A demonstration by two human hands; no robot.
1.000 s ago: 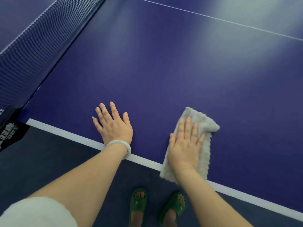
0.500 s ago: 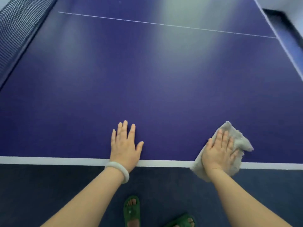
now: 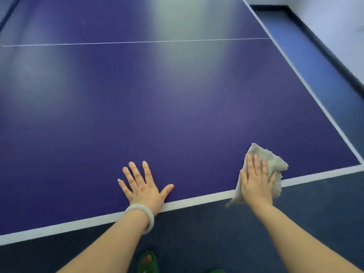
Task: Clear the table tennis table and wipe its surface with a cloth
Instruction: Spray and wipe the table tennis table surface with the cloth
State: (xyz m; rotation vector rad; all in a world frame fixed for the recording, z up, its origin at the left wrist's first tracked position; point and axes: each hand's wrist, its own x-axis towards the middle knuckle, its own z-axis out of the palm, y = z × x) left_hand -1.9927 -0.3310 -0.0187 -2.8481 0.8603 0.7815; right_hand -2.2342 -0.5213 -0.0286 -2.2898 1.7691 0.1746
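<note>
The purple table tennis table (image 3: 157, 107) fills the view, with a white border line along its near edge and a thin white centre line across it. My right hand (image 3: 256, 182) presses flat with straight fingers on a beige cloth (image 3: 275, 164) at the near edge, close to the right corner. The cloth hangs partly over the edge. My left hand (image 3: 143, 186) rests flat on the table surface with fingers spread, a pale bangle on its wrist.
The table's right edge (image 3: 307, 83) runs diagonally to the near right corner, with blue floor and a white wall with a dark skirting beyond it. A strip of the net (image 3: 6, 10) shows at the top left. My foot in a green sandal (image 3: 147, 262) stands below the near edge.
Both hands have moved right along the near edge, away from the net and toward the right corner. My right hand has slid the cloth along with it.
</note>
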